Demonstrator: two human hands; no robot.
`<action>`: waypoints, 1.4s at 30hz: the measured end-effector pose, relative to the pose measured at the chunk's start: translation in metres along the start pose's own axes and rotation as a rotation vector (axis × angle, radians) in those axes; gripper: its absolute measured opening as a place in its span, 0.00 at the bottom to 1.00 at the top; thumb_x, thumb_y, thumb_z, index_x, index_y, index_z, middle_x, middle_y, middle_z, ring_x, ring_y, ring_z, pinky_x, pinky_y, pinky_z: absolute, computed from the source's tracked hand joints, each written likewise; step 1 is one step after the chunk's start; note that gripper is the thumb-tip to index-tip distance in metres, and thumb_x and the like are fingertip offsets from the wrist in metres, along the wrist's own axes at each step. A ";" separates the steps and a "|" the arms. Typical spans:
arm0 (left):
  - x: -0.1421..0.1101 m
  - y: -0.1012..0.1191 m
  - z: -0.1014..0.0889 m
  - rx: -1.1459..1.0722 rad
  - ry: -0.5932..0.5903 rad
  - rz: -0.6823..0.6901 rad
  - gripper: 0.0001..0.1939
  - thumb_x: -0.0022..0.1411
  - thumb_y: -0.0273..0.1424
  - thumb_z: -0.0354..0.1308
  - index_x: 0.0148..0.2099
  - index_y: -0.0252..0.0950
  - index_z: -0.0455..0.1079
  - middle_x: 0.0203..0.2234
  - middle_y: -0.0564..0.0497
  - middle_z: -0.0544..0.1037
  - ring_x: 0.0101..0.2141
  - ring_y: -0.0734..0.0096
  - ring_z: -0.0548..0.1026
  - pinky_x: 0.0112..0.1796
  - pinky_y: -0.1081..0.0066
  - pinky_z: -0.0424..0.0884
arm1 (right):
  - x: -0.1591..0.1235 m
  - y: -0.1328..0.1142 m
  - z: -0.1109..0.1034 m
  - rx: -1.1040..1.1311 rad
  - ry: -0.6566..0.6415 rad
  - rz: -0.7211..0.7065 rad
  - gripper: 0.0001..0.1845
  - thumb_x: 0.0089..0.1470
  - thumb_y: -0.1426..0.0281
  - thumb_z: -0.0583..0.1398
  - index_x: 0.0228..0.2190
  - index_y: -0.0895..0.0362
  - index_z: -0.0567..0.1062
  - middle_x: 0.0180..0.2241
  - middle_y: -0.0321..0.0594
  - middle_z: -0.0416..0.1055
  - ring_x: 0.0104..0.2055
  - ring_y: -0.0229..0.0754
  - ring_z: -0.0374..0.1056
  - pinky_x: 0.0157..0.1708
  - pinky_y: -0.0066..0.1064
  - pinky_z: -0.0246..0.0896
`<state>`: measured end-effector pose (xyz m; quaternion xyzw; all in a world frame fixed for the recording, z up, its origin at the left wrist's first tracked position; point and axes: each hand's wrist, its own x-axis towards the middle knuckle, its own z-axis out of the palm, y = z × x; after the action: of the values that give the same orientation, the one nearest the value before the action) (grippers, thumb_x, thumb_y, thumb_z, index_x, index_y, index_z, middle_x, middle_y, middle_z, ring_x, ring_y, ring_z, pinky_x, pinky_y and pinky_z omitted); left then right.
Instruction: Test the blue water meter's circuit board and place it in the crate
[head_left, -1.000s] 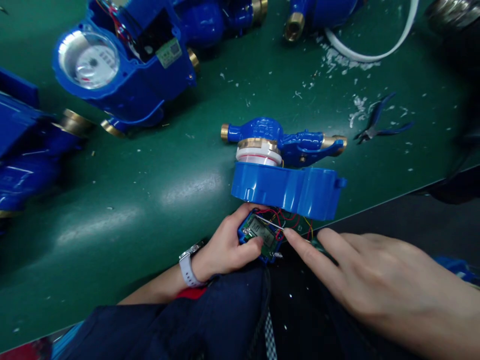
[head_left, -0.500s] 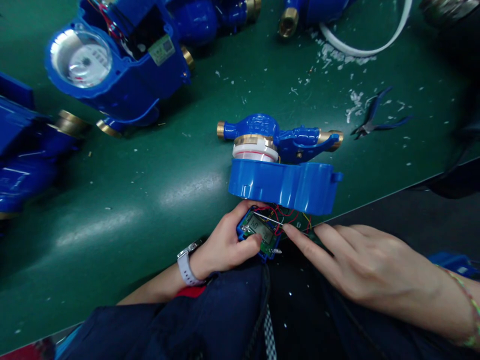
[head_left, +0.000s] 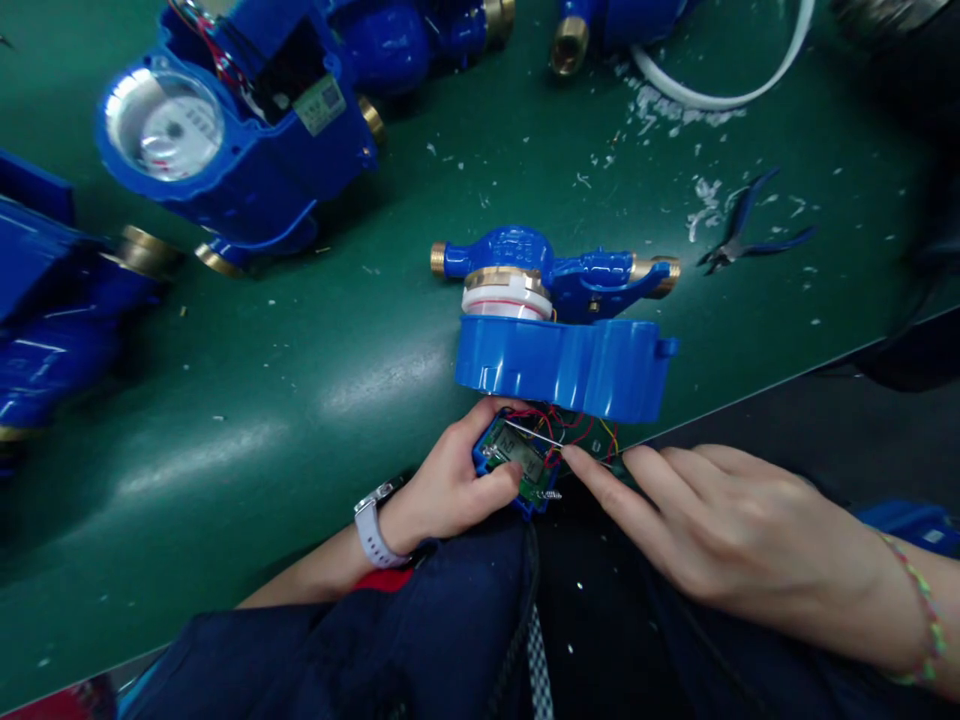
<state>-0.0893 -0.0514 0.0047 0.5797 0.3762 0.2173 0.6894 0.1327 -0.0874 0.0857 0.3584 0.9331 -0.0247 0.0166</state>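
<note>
At the near edge of the green table (head_left: pixel 337 350), the left hand (head_left: pixel 465 480) has a firm hold on the display module (head_left: pixel 517 458), thumb pressed over its face by the little screen, fingers tucked round the far side. And here's the right hand (head_left: pixel 735 530), closed on a slim metal tool (head_left: pixel 534 433), index finger laid along the shaft, the tip reaching over the board beside the screen! How the palm wraps the handle, I can't tell; the hand covers most of it. Red and yellow wires (head_left: pixel 585 430) loop out between the module and the blue housing (head_left: pixel 562 367), which stands on its side just beyond. Right behind that lies the blue pipe body (head_left: pixel 517 250) with its brass ends and white collar (head_left: pixel 506 302). Off to the right, the cutters (head_left: pixel 739 240) lie open near scattered white scraps (head_left: pixel 705 205), with a curved white strap (head_left: pixel 720 100) farther back. Over on the left, an open blue meter (head_left: pixel 262 170) shows its round dial (head_left: pixel 174 130).
</note>
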 end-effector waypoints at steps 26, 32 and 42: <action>-0.001 0.000 -0.007 -0.160 -0.055 -0.022 0.22 0.54 0.29 0.56 0.53 0.33 0.65 0.46 0.44 0.76 0.42 0.63 0.75 0.45 0.66 0.72 | -0.004 0.023 0.021 0.634 0.051 0.141 0.18 0.67 0.77 0.49 0.50 0.63 0.74 0.39 0.46 0.77 0.33 0.42 0.74 0.29 0.28 0.69; -0.002 -0.003 -0.010 -0.266 -0.091 -0.042 0.23 0.55 0.31 0.59 0.54 0.34 0.64 0.43 0.45 0.77 0.40 0.63 0.76 0.40 0.66 0.74 | -0.006 0.034 0.028 0.686 0.059 0.078 0.17 0.67 0.78 0.50 0.53 0.63 0.71 0.46 0.48 0.75 0.41 0.44 0.74 0.38 0.32 0.73; -0.002 0.002 -0.014 -0.319 -0.131 -0.033 0.26 0.55 0.31 0.60 0.56 0.34 0.63 0.46 0.43 0.77 0.42 0.60 0.77 0.43 0.63 0.75 | -0.002 0.042 0.031 0.955 0.072 0.115 0.18 0.65 0.79 0.52 0.54 0.59 0.72 0.49 0.47 0.74 0.46 0.40 0.73 0.43 0.31 0.71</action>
<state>-0.1009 -0.0436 0.0070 0.4698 0.3006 0.2248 0.7990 0.1629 -0.0589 0.0530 0.3776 0.7961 -0.4369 -0.1810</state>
